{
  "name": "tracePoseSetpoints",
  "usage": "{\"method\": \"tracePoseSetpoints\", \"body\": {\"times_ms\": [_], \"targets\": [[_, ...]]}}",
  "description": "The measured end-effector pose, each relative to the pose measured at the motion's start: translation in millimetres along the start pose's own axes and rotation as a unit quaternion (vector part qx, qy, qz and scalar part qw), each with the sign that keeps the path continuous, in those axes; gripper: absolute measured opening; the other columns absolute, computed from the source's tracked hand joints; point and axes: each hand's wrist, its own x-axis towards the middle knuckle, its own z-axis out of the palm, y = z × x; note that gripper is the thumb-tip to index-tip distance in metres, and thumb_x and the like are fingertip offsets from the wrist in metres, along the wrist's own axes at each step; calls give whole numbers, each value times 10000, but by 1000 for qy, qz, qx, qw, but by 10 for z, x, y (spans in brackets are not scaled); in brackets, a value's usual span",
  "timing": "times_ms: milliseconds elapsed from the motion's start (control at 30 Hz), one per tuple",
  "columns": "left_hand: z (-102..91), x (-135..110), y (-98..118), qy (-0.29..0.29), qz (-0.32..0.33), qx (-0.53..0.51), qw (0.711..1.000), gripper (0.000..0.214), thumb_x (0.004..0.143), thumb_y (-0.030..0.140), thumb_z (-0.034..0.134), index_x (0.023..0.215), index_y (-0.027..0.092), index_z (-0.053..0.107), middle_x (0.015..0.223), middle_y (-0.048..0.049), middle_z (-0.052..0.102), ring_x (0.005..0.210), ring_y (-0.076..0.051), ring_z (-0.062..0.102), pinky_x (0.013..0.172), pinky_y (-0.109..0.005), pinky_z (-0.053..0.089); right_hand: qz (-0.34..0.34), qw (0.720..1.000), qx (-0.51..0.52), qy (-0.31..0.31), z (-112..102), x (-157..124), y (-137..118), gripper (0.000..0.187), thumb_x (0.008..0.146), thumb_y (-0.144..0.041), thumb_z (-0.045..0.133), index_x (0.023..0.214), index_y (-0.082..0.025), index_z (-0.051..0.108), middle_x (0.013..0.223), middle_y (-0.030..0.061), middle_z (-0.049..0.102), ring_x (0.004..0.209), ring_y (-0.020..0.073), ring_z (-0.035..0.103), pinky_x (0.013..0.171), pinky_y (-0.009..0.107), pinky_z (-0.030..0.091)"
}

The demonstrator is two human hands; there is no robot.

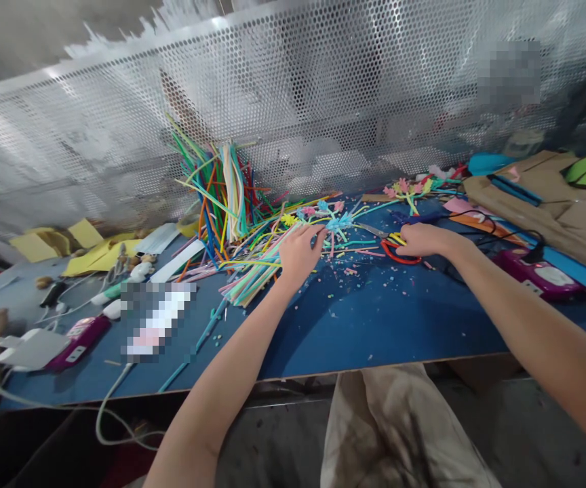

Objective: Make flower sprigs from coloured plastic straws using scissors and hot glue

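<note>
Head view, left hand (300, 249): fingers are curled onto the loose straws (257, 274) at mid-surface (374, 318); whether one is pinched cannot be told.
Right hand (425, 238): the grip is closed over the scissors (397, 256), just right of the straws.
Care: a single straw is probably best singled out before the blades are brought near.

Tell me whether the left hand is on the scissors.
No, the left hand rests on the coloured straws, while the scissors are at the right hand.
</note>
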Motion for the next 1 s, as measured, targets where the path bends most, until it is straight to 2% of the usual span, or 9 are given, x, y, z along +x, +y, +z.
{"method": "tracePoseSetpoints", "body": {"times_ms": [200,300,367,433,533,633,767,900,1000], "targets": [[55,-9,-54,14,23,-6,1000,266,1014,398,550,1123,288,766,1065,-16,788,1034,-226,728,1029,-404,510,18,998,-29,51,28,35,-89,451,812,-429,590,1080,-84,702,1059,264,726,878,364,703,620,369,434],[52,-5,-54,17,17,-31,999,263,1006,407,567,1091,268,773,1040,-25,792,989,-214,739,966,-378,540,18,998,49,30,-2,53,-102,359,839,-469,562,839,-148,724,814,188,737,751,312,695,599,354,431],[40,2,-50,23,10,-47,999,262,1000,415,581,1066,256,777,1014,-26,795,946,-201,744,927,-353,550,23,990,136,18,-38,39,-106,426,872,-544,524,739,-178,695,671,132,696,644,266,662,579,337,418],[24,8,-47,29,8,-50,998,260,993,424,592,1050,254,781,987,-25,797,928,-196,744,926,-347,547,24,980,184,74,-80,4,-106,466,872,-610,525,735,-191,678,650,101,677,618,241,634,575,327,397],[2,10,-44,29,2,-45,999,271,995,437,586,1052,260,784,973,-25,797,927,-194,739,934,-344,538,5,962,157,222,-131,-60,-87,469,842,-657,581,759,-200,643,706,103,674,667,244,609,598,330,356],[-5,7,-49,26,-15,-40,999,293,997,459,574,1059,269,788,975,-27,796,915,-194,733,920,-343,533,-11,950,129,284,-151,-91,-23,477,827,-687,603,852,-210,607,778,113,672,709,254,586,624,335,339],[5,5,-74,30,-30,-30,999,315,990,492,572,1061,284,798,874,-23,788,778,-181,710,845,-331,529,-78,946,140,283,-137,-55,117,480,780,-647,677,953,-221,539,934,119,651,817,264,572,680,342,385],[2,12,-99,22,-47,-22,998,301,980,493,590,1064,300,805,764,-7,758,718,-173,689,741,-296,494,-172,927,142,303,-118,-16,205,432,750,-571,732,871,-234,489,944,121,609,868,270,546,759,366,424],[-13,18,-96,18,-53,-23,998,283,974,484,604,1055,305,808,746,-1,753,706,-172,688,708,-288,472,-203,912,156,320,-110,-22,202,416,728,-535,751,855,-242,485,929,108,602,849,264,541,779,365,433]]}}
